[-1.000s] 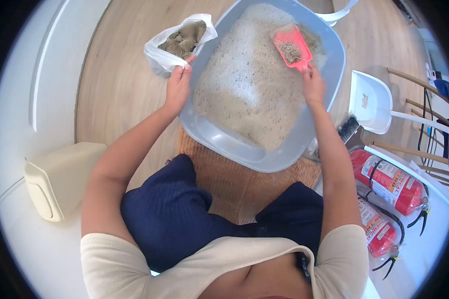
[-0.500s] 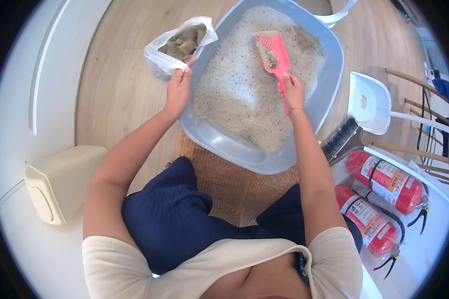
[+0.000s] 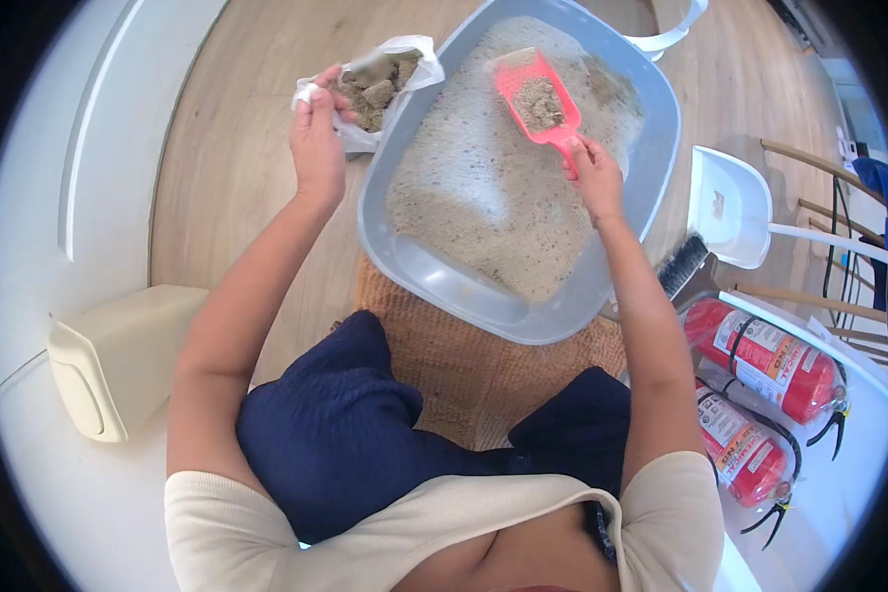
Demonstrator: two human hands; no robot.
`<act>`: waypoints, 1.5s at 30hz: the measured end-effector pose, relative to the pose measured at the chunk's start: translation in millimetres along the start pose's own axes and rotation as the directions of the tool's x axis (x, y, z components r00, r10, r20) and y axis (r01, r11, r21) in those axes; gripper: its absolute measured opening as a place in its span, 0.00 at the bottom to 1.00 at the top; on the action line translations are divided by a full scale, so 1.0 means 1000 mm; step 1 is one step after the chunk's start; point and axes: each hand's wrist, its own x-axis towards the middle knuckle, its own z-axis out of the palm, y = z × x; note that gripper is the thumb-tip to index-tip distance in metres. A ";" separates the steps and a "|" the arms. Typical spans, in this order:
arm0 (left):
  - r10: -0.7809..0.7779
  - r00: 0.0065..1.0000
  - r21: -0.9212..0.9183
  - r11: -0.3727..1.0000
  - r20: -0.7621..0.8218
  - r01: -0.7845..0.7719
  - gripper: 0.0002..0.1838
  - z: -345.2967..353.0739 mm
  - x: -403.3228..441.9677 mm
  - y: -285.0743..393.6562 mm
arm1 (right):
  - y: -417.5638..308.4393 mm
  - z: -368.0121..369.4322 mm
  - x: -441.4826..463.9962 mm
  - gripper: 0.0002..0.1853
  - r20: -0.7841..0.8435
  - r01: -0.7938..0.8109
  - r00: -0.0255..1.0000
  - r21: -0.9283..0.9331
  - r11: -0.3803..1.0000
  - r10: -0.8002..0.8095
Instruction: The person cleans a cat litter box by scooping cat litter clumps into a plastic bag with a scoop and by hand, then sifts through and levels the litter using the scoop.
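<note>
My right hand [image 3: 597,178] is closed round the handle of a red slotted scoop [image 3: 553,116], which carries clumpy grey litter. The scoop is above the litter [image 3: 483,207] in a blue-grey litter tray [image 3: 434,286]. My left hand [image 3: 318,143] grips the left side of a white plastic bag [image 3: 419,54], fingers pinching its rim. Grey-brown clumps [image 3: 377,94] fill the bag, which is open at the top and beside the tray's upper left edge.
A white dustpan [image 3: 730,207] and a dark brush [image 3: 683,264] lie right of the tray. Two red fire extinguishers [image 3: 760,355] are at the lower right. A cream bin [image 3: 118,365] stands at the left. A woven brown mat [image 3: 464,375] lies under the tray's near side.
My left hand has moved left and up along the bag's rim. The scoop has swung left from the tray's right side, and its litter now lies spread across its middle.
</note>
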 end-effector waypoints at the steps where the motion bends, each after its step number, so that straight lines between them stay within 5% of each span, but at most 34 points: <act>1: 0.014 1.000 0.006 1.000 -0.025 -0.014 0.20 -0.004 0.003 0.004 | -0.003 -0.001 -0.001 0.21 0.004 0.004 1.000 0.002 1.000 -0.004; 3: 0.026 0.998 0.014 1.000 -0.052 -0.025 0.21 -0.012 0.004 0.007 | -0.008 -0.006 -0.006 0.20 0.133 0.081 0.989 -0.161 0.984 -0.059; 7: -0.002 0.999 0.034 0.999 -0.035 0.003 0.21 -0.015 -0.003 0.008 | -0.020 -0.026 -0.008 0.19 0.122 0.047 0.992 -0.145 0.988 -0.030; 9: -0.023 0.999 0.068 0.997 -0.026 0.024 0.21 -0.014 -0.004 0.010 | -0.022 -0.034 -0.019 0.19 0.315 0.099 0.949 -0.353 0.930 0.019; 12: 0.010 1.000 0.073 0.997 -0.015 -0.009 0.21 -0.013 -0.004 0.011 | -0.023 -0.048 -0.023 0.19 0.391 0.132 0.919 -0.424 0.896 0.049; 19: 0.012 1.000 0.072 0.997 0.010 -0.012 0.22 -0.012 -0.002 0.006 | -0.024 -0.066 -0.046 0.20 0.372 0.092 0.927 -0.339 0.936 0.044; 31: -0.004 1.000 0.067 0.998 0.006 0.003 0.21 -0.009 0.000 0.005 | -0.030 -0.058 -0.053 0.20 0.418 0.196 0.908 -0.472 0.859 0.022; 40: 0.040 0.999 0.152 0.988 -0.030 -0.035 0.19 -0.014 -0.003 -0.012 | -0.105 -0.033 -0.063 0.19 0.508 0.296 0.860 -0.426 0.855 -0.045; 43: 0.089 0.996 0.211 0.974 -0.025 -0.082 0.19 -0.014 -0.002 -0.018 | -0.138 -0.006 -0.050 0.18 0.513 0.475 0.832 -0.461 0.750 -0.211; 45: 0.087 0.996 0.198 0.977 -0.022 -0.080 0.19 -0.014 -0.001 -0.018 | -0.156 0.017 -0.037 0.19 0.550 0.582 0.801 -0.625 0.520 -0.236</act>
